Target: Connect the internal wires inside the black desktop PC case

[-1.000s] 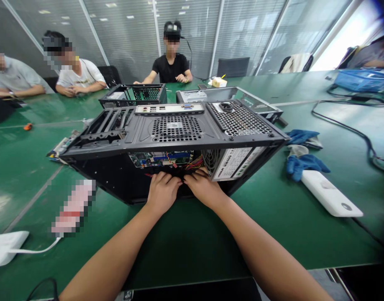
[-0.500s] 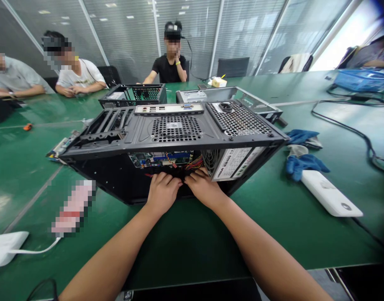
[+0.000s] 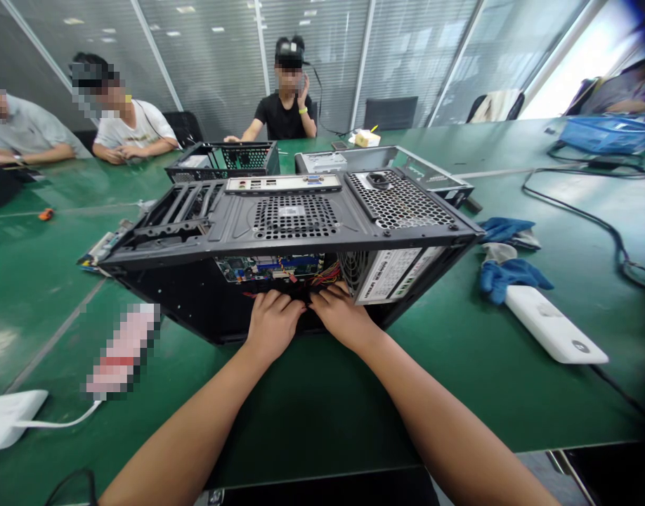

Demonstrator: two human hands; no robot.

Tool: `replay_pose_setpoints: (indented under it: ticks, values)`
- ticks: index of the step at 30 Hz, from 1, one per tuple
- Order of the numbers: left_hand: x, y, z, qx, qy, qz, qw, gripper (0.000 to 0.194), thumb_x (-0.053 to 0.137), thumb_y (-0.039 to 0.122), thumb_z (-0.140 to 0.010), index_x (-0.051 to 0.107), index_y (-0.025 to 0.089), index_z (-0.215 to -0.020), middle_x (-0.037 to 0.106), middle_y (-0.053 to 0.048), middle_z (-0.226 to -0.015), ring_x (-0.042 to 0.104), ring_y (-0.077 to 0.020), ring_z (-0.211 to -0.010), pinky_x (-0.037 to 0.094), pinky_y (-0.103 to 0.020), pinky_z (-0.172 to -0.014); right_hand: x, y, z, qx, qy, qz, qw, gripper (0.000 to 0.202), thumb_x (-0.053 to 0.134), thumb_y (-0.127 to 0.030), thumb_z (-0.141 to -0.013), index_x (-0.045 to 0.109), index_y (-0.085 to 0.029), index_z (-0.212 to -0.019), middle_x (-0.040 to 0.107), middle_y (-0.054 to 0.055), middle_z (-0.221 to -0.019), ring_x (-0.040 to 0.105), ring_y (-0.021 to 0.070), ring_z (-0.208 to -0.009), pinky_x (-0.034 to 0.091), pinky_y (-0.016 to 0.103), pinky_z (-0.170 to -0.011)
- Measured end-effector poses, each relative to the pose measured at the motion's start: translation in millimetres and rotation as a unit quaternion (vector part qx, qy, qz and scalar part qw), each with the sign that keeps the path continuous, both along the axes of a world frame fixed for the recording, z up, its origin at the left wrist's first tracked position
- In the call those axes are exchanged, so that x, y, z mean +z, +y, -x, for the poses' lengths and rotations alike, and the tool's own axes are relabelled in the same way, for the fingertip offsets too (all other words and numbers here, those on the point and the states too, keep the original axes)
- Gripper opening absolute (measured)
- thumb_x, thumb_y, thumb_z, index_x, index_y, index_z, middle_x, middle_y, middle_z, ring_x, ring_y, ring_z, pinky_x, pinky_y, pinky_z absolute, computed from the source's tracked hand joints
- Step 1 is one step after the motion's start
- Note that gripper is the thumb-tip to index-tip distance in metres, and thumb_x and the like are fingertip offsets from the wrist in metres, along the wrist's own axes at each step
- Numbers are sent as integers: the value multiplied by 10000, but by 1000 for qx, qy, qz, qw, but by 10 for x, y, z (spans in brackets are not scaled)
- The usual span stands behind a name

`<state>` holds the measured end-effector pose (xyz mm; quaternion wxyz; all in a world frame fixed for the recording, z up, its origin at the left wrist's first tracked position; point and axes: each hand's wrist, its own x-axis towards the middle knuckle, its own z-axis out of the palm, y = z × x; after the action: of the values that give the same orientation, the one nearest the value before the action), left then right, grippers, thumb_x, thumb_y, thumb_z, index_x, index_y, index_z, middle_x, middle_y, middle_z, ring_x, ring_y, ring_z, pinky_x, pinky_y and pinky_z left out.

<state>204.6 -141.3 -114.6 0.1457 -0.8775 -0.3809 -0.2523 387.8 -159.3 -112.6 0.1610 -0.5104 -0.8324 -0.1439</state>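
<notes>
A black computer case (image 3: pixel 232 239) lies on the green table with its open side toward me and its rear panel facing up. Inside are a motherboard (image 3: pixel 249 270), a power supply (image 3: pixel 393 277) with a label and fan, and a bundle of coloured cables (image 3: pixel 329 274). My left hand (image 3: pixel 275 320) and my right hand (image 3: pixel 338 313) reach in at the lower edge of the opening, close together below the cables. Both have curled, closed fingers. Their fingertips are inside the dark case, so what they pinch is hidden.
Behind the case stand another black case frame (image 3: pixel 249 158) and a grey case (image 3: pixel 354 160). Blue gloves (image 3: pixel 515 277) and a white power bank (image 3: pixel 557 327) lie on the right, a circuit board (image 3: pixel 104 249) on the left. Several people sit around the table.
My hands stay in almost the same place inside the case, with only slight finger movement. Across the table, the person in black has shifted a hand slightly.
</notes>
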Motion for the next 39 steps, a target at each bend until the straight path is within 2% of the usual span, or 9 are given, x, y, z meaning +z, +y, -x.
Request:
replay_pose_setpoints:
  ticks: [4,11,18,22,29,36,39]
  values:
    - [0,4,1,5,5,3,1000,160,583,283,-943,702,223,-856,630,-23,-706,514,-225,-788,310,-358,-689,-8,9,-9,13,5,3,1000,203,550,-190,-955,634,-187,-770,648,34,-759,551,213,-836,338,349,-847]
    - [-4,9,-10,14,1,33,999,157,562,267,-948,706,224,-904,633,-33,-728,519,-229,-804,323,-357,-691,-19,24,-28,31,22,-5,999,173,571,-160,-934,649,-208,-787,640,13,-745,540,204,-847,340,342,-873]
    - [-19,5,-3,8,-22,26,999,166,561,271,-949,709,226,-889,639,-29,-709,522,-226,-791,330,-359,-701,-6,1,-5,2,25,-11,1000,194,570,-231,-954,621,-196,-770,639,21,-752,558,206,-845,350,330,-835]
    - [-30,6,7,8,-37,34,999,150,573,291,-947,702,216,-925,664,-29,-734,534,-221,-800,339,-359,-711,12,-17,2,-6,28,-8,1000,192,568,-231,-957,622,-190,-778,646,32,-751,565,202,-836,352,323,-822]
    - [4,-4,3,11,-20,33,999,179,572,302,-950,705,227,-856,667,-32,-724,528,-229,-814,334,-355,-711,10,-6,-17,9,26,20,999,174,555,-185,-948,633,-193,-793,653,30,-771,566,208,-859,355,335,-861]
    - [8,-6,-6,11,-7,36,999,142,595,298,-939,706,232,-881,713,-41,-901,532,-245,-942,349,-370,-753,-18,8,-34,20,24,22,999,156,574,-143,-922,634,-200,-790,651,18,-762,554,204,-861,348,337,-871]
    - [6,-5,-8,9,-1,42,999,147,593,297,-942,699,222,-873,715,-43,-898,540,-246,-959,354,-379,-770,-24,10,-40,23,25,18,999,158,577,-141,-919,632,-198,-783,652,18,-755,550,204,-857,345,339,-876]
